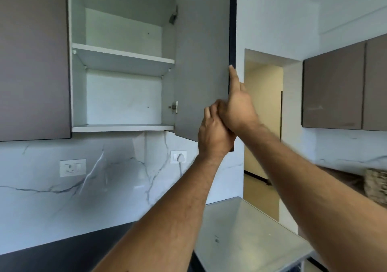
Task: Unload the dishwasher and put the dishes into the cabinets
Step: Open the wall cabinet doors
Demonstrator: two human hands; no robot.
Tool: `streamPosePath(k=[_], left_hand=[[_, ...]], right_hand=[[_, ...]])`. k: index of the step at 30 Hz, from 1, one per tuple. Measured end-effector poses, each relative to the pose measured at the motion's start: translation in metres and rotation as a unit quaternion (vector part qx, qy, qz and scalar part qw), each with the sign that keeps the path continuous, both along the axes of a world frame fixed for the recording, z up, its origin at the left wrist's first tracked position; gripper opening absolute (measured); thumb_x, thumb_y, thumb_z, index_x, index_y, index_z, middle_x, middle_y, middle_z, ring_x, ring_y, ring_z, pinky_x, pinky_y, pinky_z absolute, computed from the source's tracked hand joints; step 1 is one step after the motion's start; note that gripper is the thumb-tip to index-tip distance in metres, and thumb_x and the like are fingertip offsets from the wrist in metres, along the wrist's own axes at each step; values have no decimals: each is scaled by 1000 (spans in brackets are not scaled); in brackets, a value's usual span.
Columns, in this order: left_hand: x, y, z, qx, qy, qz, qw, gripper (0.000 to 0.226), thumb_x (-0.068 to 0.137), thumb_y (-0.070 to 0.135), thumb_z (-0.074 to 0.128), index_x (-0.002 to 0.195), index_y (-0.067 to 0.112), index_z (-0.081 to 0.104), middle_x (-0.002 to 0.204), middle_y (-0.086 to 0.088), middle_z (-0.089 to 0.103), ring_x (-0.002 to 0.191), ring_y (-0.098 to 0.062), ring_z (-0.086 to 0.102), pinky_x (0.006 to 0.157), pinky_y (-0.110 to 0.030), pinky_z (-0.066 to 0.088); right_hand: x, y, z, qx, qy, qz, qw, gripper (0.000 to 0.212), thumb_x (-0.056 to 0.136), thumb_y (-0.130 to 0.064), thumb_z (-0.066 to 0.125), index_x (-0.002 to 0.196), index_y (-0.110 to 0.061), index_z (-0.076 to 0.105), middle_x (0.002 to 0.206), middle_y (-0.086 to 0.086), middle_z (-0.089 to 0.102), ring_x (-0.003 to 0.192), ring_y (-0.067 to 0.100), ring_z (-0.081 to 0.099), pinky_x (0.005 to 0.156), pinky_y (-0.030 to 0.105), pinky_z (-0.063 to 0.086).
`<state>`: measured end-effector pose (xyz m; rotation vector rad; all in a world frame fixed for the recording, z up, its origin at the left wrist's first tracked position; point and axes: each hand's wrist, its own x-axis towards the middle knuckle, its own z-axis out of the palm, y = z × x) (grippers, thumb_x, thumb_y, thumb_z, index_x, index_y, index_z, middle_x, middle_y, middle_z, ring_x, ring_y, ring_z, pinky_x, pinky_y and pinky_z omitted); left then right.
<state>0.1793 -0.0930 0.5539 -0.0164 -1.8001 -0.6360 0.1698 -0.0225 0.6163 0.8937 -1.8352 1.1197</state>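
Note:
An upper cabinet stands open, and its two white shelves hold nothing. Its grey door swings out to the right. My right hand holds the door's free edge, the index finger lying straight up along that edge. My left hand sits just below and against the right hand, its fingers curled at the door's lower corner. Neither hand holds a dish, and no dishes or dishwasher show in this view.
A closed brown cabinet door hangs on the left. Below are a marble backsplash with two sockets, a black counter and a steel surface. A doorway, more wall cabinets and a woven basket lie to the right.

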Motion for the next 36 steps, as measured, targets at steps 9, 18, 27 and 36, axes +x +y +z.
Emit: streamPosePath(k=[9, 18, 27, 36], left_hand=[[-76, 30, -7, -70, 12, 2, 997, 55, 71, 27, 72, 119, 20, 46, 112, 0, 50, 104, -26, 50, 76, -42, 50], [-128, 51, -17, -101, 26, 22, 994, 49, 74, 33, 69, 119, 23, 51, 109, 3, 54, 104, -22, 53, 82, -41, 48], [-134, 40, -30, -132, 71, -5, 989, 46, 88, 32, 48, 132, 16, 49, 120, -3, 56, 111, -25, 52, 87, -39, 47], [-128, 18, -100, -193, 29, -18, 981, 58, 94, 28, 37, 148, 9, 37, 147, -10, 45, 130, -28, 45, 102, -38, 43]], right_hand=[[-62, 41, -19, -2, -49, -102, 994, 81, 94, -10, 51, 158, -31, 5, 127, 13, 43, 76, 17, 47, 83, 27, 39], [-114, 64, -29, -27, -83, -110, 990, 85, 87, -9, 53, 154, -40, 13, 112, 17, 59, 88, 29, 59, 77, 26, 40], [-111, 58, -46, -21, -47, -154, 987, 77, 95, -11, 53, 157, -31, 13, 127, 18, 53, 82, 15, 53, 78, 15, 36], [-99, 51, -124, -69, -44, -161, 984, 66, 96, -15, 56, 154, -15, 25, 144, 12, 41, 114, 14, 52, 88, 8, 37]])
